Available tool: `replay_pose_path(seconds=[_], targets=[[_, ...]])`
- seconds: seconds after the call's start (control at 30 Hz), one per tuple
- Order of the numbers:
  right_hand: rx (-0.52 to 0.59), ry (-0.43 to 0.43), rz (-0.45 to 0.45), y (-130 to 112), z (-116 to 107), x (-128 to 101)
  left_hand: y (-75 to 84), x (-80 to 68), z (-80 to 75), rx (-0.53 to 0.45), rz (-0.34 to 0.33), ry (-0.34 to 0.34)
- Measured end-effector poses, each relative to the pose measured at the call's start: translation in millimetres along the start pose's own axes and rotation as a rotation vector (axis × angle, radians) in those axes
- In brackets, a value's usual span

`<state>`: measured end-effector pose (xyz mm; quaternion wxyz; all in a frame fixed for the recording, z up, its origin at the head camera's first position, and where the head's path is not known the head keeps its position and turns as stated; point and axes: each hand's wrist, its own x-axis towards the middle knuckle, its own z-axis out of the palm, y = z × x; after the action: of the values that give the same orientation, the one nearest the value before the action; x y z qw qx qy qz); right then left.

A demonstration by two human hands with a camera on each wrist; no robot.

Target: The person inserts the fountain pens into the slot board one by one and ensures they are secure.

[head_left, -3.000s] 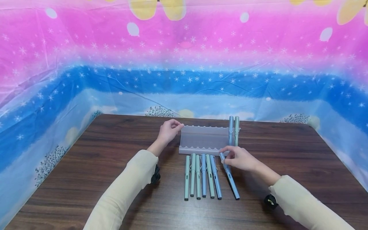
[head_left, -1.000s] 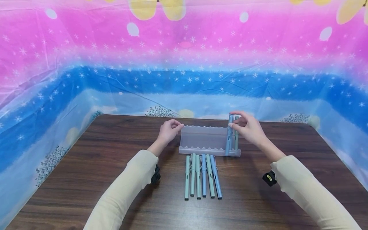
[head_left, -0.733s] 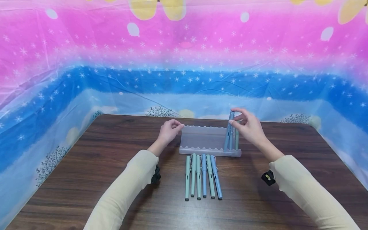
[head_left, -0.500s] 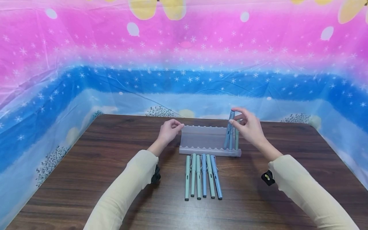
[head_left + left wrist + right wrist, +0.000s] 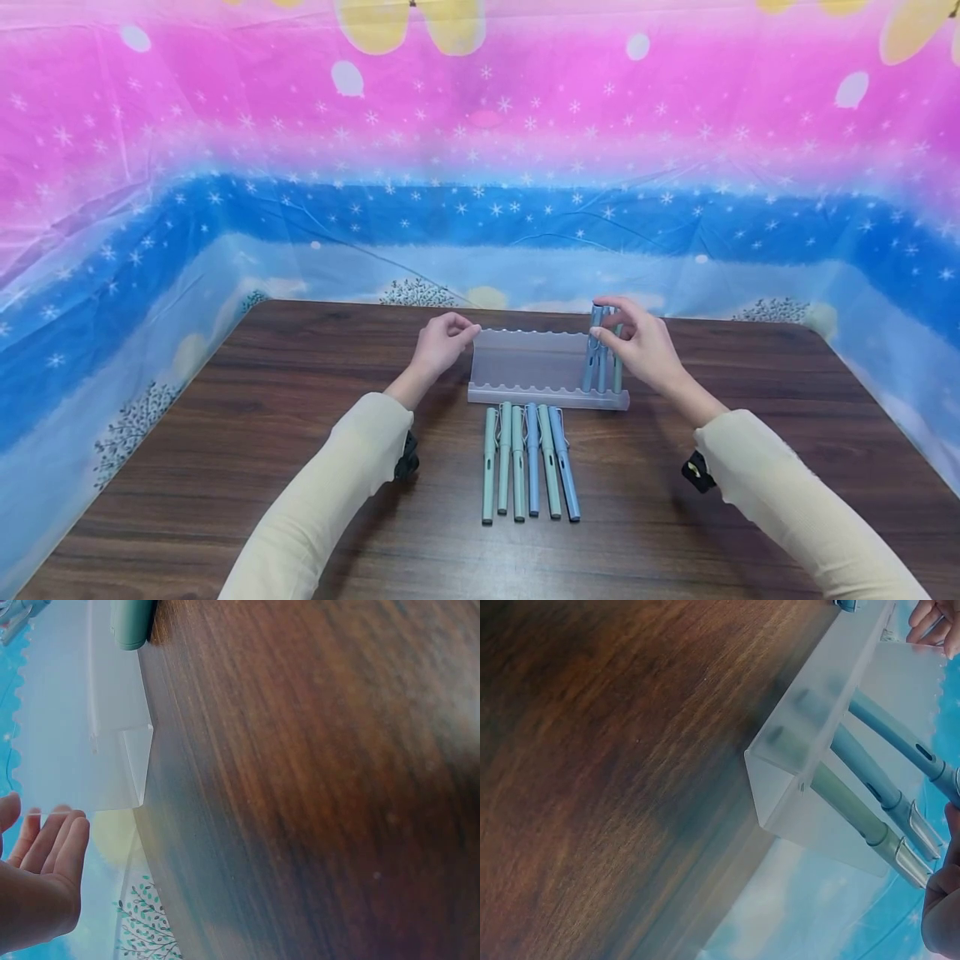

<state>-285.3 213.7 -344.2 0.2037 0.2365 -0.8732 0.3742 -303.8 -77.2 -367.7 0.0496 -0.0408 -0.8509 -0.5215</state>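
A frosted, scallop-edged pen rack stands on the table. My left hand pinches its upper left corner between thumb and fingers; in the left wrist view the fingers lie behind the clear panel. My right hand holds the cap end of a blue pen, whose lower end sits in the rack's front trough. Just right of it, another blue pen and a green pen lean in neighbouring notches. My right fingers partly hide their caps in the head view.
In front of the rack lies a row of green pens and blue pens, clips toward the rack. The brown wooden table is bordered by a pink and blue patterned cloth.
My right hand has picked up the separate blue pen from the table and stood it in the rack. Lately hand and pen have dropped slightly. The left hand stays at the corner.
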Motion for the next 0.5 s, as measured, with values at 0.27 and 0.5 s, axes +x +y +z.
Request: replay_pose_path(seconds=[0.27,0.5], targets=[[0.035,-0.056,0.057,1.7,-0.8,1.5,0.2,0.1,-0.5,0.004,-0.007,0.008],[0.054,-0.081,0.080,5.0,0.9,1.8,0.7,-0.1,-0.3,-0.008,-0.006,0.004]])
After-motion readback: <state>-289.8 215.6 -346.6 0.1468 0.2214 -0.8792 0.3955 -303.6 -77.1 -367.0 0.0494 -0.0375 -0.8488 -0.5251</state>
